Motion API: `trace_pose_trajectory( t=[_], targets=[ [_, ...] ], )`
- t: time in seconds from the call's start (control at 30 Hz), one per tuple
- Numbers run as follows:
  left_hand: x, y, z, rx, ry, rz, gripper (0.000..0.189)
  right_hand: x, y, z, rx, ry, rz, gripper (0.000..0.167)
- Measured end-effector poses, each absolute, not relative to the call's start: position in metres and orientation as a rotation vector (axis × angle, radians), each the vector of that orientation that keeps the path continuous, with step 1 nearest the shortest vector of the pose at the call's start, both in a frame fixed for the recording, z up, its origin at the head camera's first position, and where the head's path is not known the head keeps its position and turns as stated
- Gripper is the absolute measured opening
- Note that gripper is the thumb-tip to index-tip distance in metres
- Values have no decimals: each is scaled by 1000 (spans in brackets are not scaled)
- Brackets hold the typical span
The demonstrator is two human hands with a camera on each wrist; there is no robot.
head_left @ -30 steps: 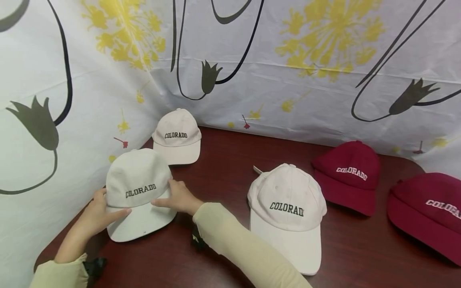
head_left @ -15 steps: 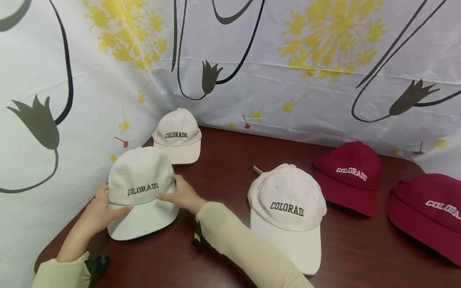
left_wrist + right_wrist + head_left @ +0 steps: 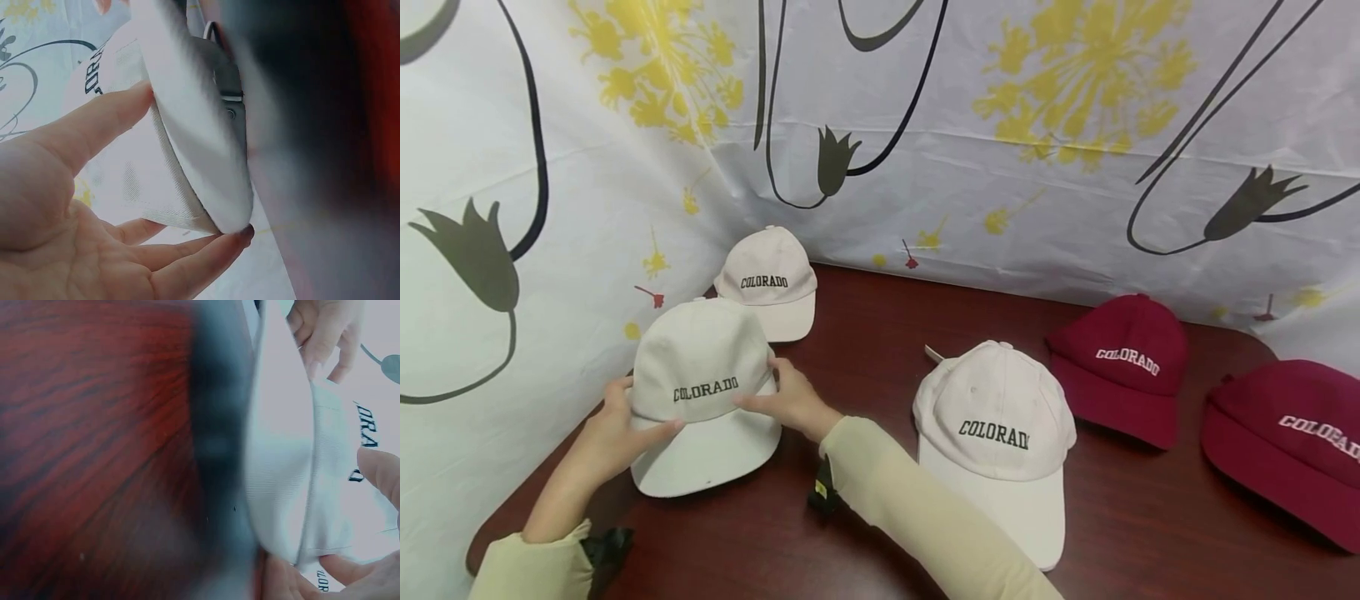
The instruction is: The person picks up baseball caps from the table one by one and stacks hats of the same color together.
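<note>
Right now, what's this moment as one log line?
left hand: holds white cap | right hand: holds it too | on table: two other white caps, two red caps

Dk-red tbl w/ 2 cream caps, 2 maroon caps on top.

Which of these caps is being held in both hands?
The white cap at front left: left hand and right hand hold its sides. Neither holds the rear cream cap, middle cream cap, rear red cap or rightmost red cap.
</note>
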State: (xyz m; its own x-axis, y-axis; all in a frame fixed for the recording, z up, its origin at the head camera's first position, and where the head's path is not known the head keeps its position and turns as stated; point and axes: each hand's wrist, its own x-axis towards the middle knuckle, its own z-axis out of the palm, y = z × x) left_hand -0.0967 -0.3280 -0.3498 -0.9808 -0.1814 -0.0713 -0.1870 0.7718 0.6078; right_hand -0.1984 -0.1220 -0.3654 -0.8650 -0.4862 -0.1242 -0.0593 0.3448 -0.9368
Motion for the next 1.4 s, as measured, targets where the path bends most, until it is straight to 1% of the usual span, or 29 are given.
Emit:
trace_pose_trajectory(
  t=[0.27,0.53,0.93,1.4],
  targets=[
    [-99,-313,-341,-265,2974,1044,88,-198,-116,-360,-439,2476,-1445,73],
    [-108,-300,-337,-251,3013,1056,88,-200,-103,-356,-418,2552,-1423,74],
    [-121,-283,-331,-149,3067,1098,88,-207,-82,-347,-394,2641,-1354,74],
    [-142,-255,-315,-31,3094,1138,85,-213,-49,-329,-374,2736,-1316,74]
  ],
)
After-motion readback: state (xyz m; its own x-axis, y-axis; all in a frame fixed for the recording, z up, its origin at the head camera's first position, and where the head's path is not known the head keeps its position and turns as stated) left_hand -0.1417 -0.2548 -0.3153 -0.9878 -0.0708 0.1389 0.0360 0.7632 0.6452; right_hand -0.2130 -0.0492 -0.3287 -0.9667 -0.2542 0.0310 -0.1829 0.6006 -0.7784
